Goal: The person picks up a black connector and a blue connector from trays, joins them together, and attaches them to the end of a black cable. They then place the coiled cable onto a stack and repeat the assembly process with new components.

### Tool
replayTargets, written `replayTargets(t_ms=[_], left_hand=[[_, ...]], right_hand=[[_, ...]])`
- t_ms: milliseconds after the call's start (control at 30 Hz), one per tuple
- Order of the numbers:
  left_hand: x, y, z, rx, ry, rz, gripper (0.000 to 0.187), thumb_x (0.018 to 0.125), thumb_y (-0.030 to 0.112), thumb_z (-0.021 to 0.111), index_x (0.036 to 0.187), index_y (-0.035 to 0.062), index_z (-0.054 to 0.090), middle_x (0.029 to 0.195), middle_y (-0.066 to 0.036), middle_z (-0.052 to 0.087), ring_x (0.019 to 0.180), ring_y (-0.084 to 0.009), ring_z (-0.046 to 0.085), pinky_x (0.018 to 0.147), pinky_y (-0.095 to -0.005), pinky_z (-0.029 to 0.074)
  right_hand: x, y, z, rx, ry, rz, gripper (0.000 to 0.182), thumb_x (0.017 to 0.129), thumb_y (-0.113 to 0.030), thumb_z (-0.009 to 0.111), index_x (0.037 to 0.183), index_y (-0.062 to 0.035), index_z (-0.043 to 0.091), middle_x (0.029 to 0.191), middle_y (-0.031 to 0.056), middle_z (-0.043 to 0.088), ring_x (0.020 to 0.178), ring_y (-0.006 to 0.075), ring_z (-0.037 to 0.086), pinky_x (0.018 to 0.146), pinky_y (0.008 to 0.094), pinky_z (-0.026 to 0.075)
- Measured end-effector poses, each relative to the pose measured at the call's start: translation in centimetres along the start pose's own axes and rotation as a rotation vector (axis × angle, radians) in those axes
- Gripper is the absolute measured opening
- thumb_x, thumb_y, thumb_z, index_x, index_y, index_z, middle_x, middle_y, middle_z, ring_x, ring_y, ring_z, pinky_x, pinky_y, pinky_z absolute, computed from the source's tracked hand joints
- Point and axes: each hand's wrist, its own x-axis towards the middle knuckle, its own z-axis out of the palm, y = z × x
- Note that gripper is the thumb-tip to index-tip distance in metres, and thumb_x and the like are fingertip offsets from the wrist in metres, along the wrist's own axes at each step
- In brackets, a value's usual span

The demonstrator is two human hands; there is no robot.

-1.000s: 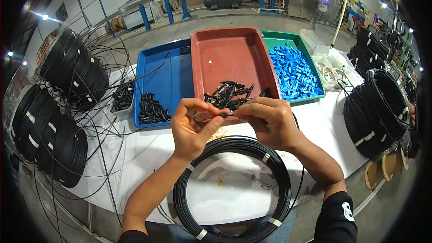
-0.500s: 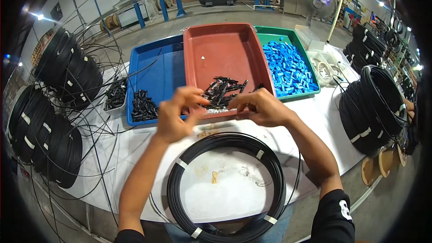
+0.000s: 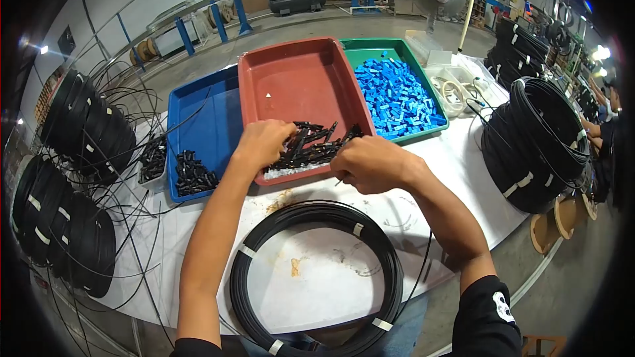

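Observation:
My left hand (image 3: 263, 144) is over the near left part of the red tray (image 3: 291, 82), fingers curled down at the pile of slim black plastic parts (image 3: 311, 145); what its fingertips hold is hidden. My right hand (image 3: 374, 164) is closed just above the tray's near right corner. A thin dark tip sticks out below its fingers, seemingly the end of a cable. Below both hands lies a coil of black cable (image 3: 239, 284), bound with white tape. Its loose cable length (image 3: 423, 268) rises on the right and passes out of sight behind my right forearm.
A blue tray (image 3: 208, 119) with black parts stands left, and a green tray (image 3: 433, 102) of blue pieces (image 3: 397, 99) stands right. Stacked cable coils flank the white table (image 3: 456, 178), at left (image 3: 66, 244) and right (image 3: 529, 145). Stray cables cross the left side.
My left hand has gone from hovering, blurred, before the red tray to the black parts in it. My right hand has turned, its fingers more closed. The whole view has shifted slightly.

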Motion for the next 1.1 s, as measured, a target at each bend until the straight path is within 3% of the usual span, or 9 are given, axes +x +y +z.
replayTargets(t_ms=[67,200,267,333,533,633,767,900,1100], left_hand=[[0.4,-1.1,1.3,0.082,0.212,-0.155,0.029,0.077,0.007,0.072,0.105,0.0097,0.065,0.101,-0.008,0.068,0.099,-0.0306,0.066,0.083,-0.0439,0.052],[-0.7,0.5,0.5,0.036,0.424,0.048,0.027,0.079,0.011,0.071,0.105,0.01,0.066,0.098,-0.008,0.067,0.095,-0.0293,0.065,0.084,-0.0412,0.05],[-0.7,1.9,0.0,-0.013,0.365,0.053,0.028,0.08,0.015,0.073,0.106,0.0094,0.066,0.093,-0.009,0.069,0.091,-0.0305,0.066,0.081,-0.0422,0.05],[-0.4,3.6,-0.2,-0.276,0.116,-0.21,0.032,0.08,0.02,0.076,0.108,0.008,0.065,0.089,-0.012,0.07,0.087,-0.0325,0.068,0.078,-0.0432,0.052],[0.6,2.8,0.8,-0.321,0.111,-0.291,0.036,0.08,0.011,0.076,0.112,0.0047,0.061,0.081,-0.015,0.07,0.074,-0.0301,0.071,0.069,-0.0407,0.054],[-0.1,2.0,0.1,-0.779,0.189,-0.287,0.033,0.092,0.009,0.066,0.123,0.006,0.055,0.088,-0.009,0.066,0.078,-0.0157,0.071,0.064,-0.0301,0.056],[-3.1,2.7,-2.7,-1.442,0.242,-0.12,0.028,0.1,0.009,0.057,0.127,0.0082,0.053,0.108,-0.012,0.06,0.091,-0.0239,0.071,0.068,-0.0289,0.06],[-5.3,2.7,-3.2,-1.502,0.44,-0.023,0.025,0.094,0.014,0.07,0.112,0.0044,0.057,0.092,-0.009,0.067,0.089,-0.0186,0.07,0.073,-0.0269,0.058],[-7.1,2.8,-2.9,-1.496,0.697,0.088,0.027,0.077,-0.002,0.083,0.083,0.0057,0.058,0.088,-0.004,0.067,0.077,-0.0051,0.059,0.069,-0.0208,0.05]], right_hand=[[-0.6,0.1,-1.2,-0.039,0.03,0.046,0.005,0.079,-0.005,0.064,0.082,-0.005,0.068,0.081,0.015,0.069,0.082,0.0347,0.068,0.069,0.0459,0.053],[-1.3,0.6,-2.4,-0.015,0.129,0.068,0.003,0.08,-0.005,0.064,0.081,-0.0043,0.067,0.079,0.016,0.067,0.081,0.0357,0.067,0.069,0.0459,0.052],[-1.4,0.3,-2.9,-0.021,0.089,0.092,0.003,0.08,-0.004,0.064,0.082,-0.0038,0.067,0.078,0.0161,0.067,0.08,0.036,0.067,0.069,0.0454,0.052],[-1.5,-0.2,-3.0,-0.031,0.1,0.07,0.004,0.08,-0.003,0.063,0.082,-0.0035,0.066,0.077,0.016,0.067,0.08,0.0359,0.067,0.069,0.0454,0.052],[-1.2,-1.0,-3.0,0.012,0.042,0.08,0.003,0.083,-0.004,0.064,0.085,-0.0029,0.066,0.077,0.0164,0.067,0.08,0.0361,0.067,0.07,0.046,0.051],[-0.9,-0.3,-2.4,0.067,0.166,-0.011,0.007,0.081,-0.002,0.062,0.088,-0.0021,0.064,0.078,0.0182,0.068,0.078,0.0401,0.067,0.07,0.0492,0.051],[-0.2,-1.1,-2.2,0.3,0.34,-0.176,0.008,0.089,-0.003,0.062,0.096,0.0006,0.06,0.088,0.0197,0.069,0.085,0.0405,0.067,0.073,0.0476,0.052],[0.7,-2.0,-1.4,0.464,0.409,-0.194,0.013,0.088,0.001,0.065,0.1,0.0034,0.059,0.093,0.0203,0.068,0.087,0.0363,0.069,0.074,0.0412,0.054],[1.1,-2.8,-0.3,0.838,0.516,-0.204,0.019,0.089,0.012,0.06,0.105,0.0034,0.061,0.111,0.0152,0.07,0.105,0.0223,0.069,0.09,0.0322,0.055]])
